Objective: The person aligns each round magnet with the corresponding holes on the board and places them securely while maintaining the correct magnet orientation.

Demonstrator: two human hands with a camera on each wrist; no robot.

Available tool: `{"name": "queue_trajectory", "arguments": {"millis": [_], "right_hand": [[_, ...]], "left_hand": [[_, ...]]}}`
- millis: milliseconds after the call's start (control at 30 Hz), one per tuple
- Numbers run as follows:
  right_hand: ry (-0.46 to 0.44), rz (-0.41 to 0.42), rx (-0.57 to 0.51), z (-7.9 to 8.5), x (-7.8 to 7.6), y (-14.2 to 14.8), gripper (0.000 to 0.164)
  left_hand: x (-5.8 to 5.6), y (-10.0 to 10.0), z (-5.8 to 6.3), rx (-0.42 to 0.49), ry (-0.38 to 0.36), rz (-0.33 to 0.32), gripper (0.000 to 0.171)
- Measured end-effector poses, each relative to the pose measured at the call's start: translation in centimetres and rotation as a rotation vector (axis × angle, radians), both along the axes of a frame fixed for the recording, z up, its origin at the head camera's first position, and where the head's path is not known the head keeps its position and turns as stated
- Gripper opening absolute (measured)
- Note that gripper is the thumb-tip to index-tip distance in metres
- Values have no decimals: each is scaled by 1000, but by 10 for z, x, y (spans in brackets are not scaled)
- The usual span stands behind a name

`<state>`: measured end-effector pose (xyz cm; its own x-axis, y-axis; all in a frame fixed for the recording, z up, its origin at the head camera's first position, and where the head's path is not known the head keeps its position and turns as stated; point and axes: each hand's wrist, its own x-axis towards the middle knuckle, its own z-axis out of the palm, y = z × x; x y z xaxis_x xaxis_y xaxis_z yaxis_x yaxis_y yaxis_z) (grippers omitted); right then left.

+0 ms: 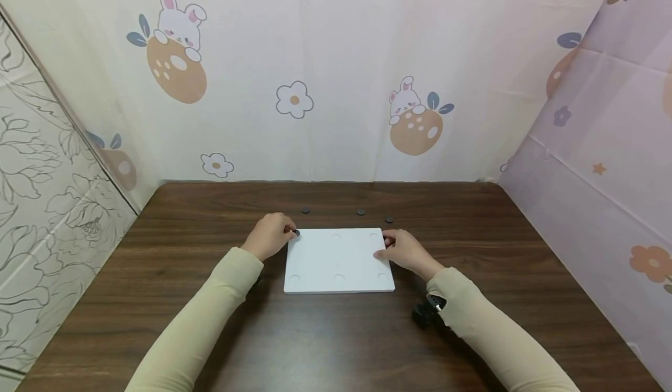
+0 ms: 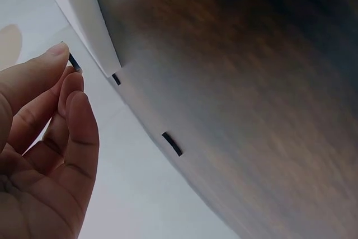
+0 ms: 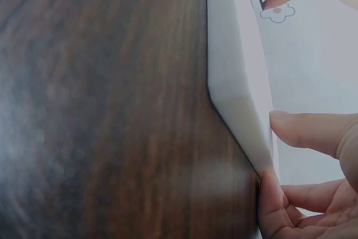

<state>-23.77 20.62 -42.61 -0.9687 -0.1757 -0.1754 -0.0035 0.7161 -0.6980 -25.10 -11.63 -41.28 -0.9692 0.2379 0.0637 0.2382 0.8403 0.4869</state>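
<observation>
A white rectangular board (image 1: 336, 258) with several shallow round recesses lies flat on the brown wooden table. At its far left corner my left hand (image 1: 270, 234) pinches a small thin black disc (image 1: 297, 233) between thumb and fingertips. The left wrist view shows that disc (image 2: 74, 62) edge-on, held just above the board. My right hand (image 1: 406, 252) grips the board's right edge, its thumb on top and fingers against the side. Beyond the board, three more black discs lie on the table: a left one (image 1: 306, 210), a middle one (image 1: 360, 212) and a right one (image 1: 389, 220).
The wooden table (image 1: 336, 339) reaches back to a pale curtain (image 1: 346, 135) printed with rabbits and flowers. Another printed curtain (image 1: 593, 164) hangs along the right side. A dark wrist camera (image 1: 422, 315) hangs under the right cuff.
</observation>
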Motion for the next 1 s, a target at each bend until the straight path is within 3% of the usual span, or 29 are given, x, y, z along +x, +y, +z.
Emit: {"name": "queue_trajectory", "arguments": {"millis": [1000], "right_hand": [[-18,7,-11,-1,-2,2,63]], "left_hand": [[-2,3,-2,-29,-32,-24,15]]}}
